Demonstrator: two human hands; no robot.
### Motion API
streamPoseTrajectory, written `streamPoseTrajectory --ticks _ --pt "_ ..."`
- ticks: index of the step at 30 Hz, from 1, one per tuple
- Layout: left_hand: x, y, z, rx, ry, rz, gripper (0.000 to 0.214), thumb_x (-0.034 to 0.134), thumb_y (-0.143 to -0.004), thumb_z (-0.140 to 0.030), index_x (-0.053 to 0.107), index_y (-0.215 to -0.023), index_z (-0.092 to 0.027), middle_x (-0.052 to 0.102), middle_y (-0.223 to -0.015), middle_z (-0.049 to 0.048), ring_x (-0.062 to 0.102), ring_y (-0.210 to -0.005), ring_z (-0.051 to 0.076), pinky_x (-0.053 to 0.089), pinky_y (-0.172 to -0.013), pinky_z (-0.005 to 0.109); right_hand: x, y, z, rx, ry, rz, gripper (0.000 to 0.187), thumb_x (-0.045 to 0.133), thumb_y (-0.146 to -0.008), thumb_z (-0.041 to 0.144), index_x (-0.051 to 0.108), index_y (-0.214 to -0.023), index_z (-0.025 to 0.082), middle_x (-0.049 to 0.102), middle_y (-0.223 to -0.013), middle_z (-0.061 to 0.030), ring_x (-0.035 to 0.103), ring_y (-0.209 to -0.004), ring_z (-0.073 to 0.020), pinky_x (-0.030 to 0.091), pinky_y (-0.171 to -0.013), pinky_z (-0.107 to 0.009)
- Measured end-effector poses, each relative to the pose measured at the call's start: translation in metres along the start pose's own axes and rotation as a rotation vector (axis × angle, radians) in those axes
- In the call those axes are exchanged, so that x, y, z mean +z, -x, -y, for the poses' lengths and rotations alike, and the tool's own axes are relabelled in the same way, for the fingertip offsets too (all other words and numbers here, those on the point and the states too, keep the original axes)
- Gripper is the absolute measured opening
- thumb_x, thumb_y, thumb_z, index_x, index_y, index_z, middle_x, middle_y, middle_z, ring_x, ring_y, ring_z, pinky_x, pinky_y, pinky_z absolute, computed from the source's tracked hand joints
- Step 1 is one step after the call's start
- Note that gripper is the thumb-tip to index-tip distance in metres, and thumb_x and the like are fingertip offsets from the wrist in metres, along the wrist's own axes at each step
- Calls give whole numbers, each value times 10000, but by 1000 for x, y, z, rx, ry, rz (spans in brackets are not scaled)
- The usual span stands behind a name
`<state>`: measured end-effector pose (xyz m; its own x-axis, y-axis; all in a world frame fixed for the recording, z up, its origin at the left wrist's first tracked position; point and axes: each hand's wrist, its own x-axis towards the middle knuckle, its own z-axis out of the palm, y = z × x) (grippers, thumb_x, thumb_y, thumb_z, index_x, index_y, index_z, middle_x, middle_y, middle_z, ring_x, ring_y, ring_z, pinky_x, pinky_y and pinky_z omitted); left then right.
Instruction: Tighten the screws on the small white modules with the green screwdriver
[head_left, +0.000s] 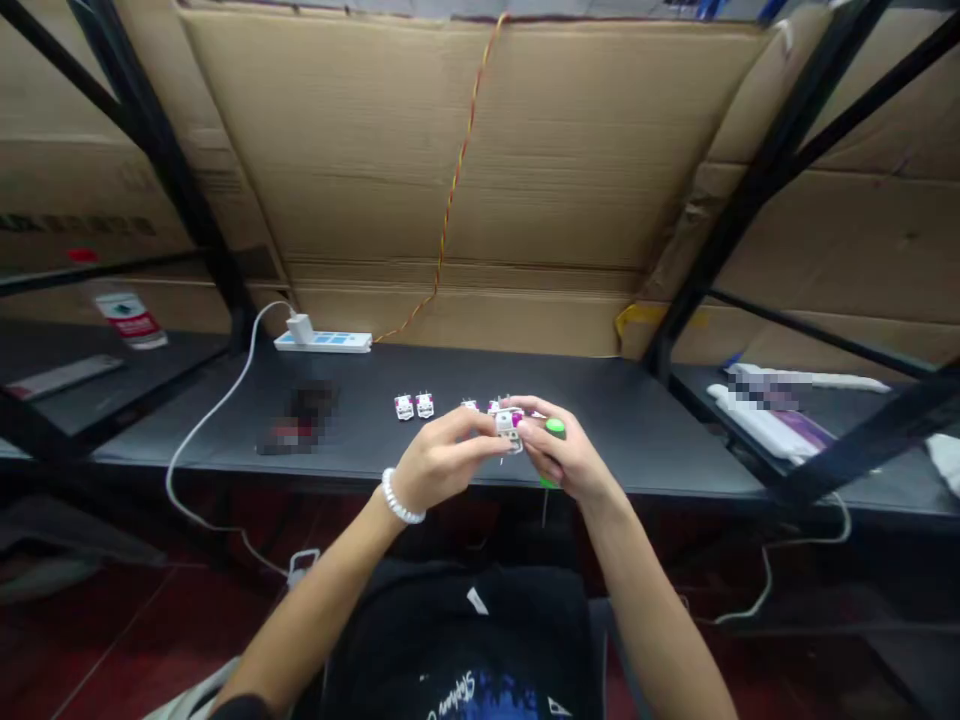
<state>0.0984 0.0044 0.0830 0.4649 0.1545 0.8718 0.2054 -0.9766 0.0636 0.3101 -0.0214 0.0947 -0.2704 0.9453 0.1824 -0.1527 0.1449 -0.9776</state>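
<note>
My left hand (444, 455), with a white bead bracelet (401, 498) at its wrist, pinches a small white-and-purple part (508, 424) just above the front of the desk. From the other side my right hand (564, 452) has its fingers closed against the same part. A screwdriver with a green-and-black handle (555, 428) is also tucked in my right hand, its thin shaft pointing down past the desk edge. Behind my hands lie similar white-and-purple parts, partly hidden. Two more such parts (414, 405) sit side by side to the left. The held part's exact kind is too small to make out.
A white power strip (337, 342) with a plugged-in charger (300, 328) lies at the back, its white cable (217, 408) looping over the desk's front edge. A blurred dark object (300, 420) rests on the left. Black metal frame posts (720, 220) stand on both sides.
</note>
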Motion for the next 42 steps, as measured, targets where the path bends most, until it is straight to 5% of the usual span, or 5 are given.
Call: streamPoseTrajectory --ticks 18,28,34,38,42 --pt "8 7 23 -242 166 138 160 569 -1054 -262 691 -984 -185 729 -988 85 684 -976 216 564 -896 361 -9 -16 -15 214 -69 -27 624 794 -745 529 574 -1239 217 428 -438 153 252 -329 -39 192 -320 -136" --pt "48 33 47 -424 118 513 125 628 -976 -177 713 -885 -184 722 -946 55 672 -969 213 554 -925 342 -36 -20 -16 137 279 -206 557 754 -757 540 629 -1159 175 447 -427 127 324 -320 -68 236 -313 -172" --pt "45 31 46 -494 113 400 95 623 -986 -205 701 -1035 -182 701 -1001 60 671 -946 211 561 -919 362 -35 -21 -18 124 299 -180 528 744 -780 528 633 -1158 177 452 -430 123 340 -324 -72 252 -321 -180" --pt "26 20 37 -567 158 206 476 772 -909 -295 582 -1332 -187 658 -1157 96 669 -1011 234 587 -846 364 -31 -21 -20 119 271 -124 521 738 -801 525 628 -1171 175 446 -420 128 328 -321 -66 254 -324 -175" --pt "20 12 26 -498 235 236 653 827 -871 -363 549 -1452 -260 579 -1416 143 625 -1241 290 613 -850 369 -19 -20 -21 118 231 -47 537 727 -820 533 590 -1211 190 438 -426 141 322 -327 -65 259 -320 -164"
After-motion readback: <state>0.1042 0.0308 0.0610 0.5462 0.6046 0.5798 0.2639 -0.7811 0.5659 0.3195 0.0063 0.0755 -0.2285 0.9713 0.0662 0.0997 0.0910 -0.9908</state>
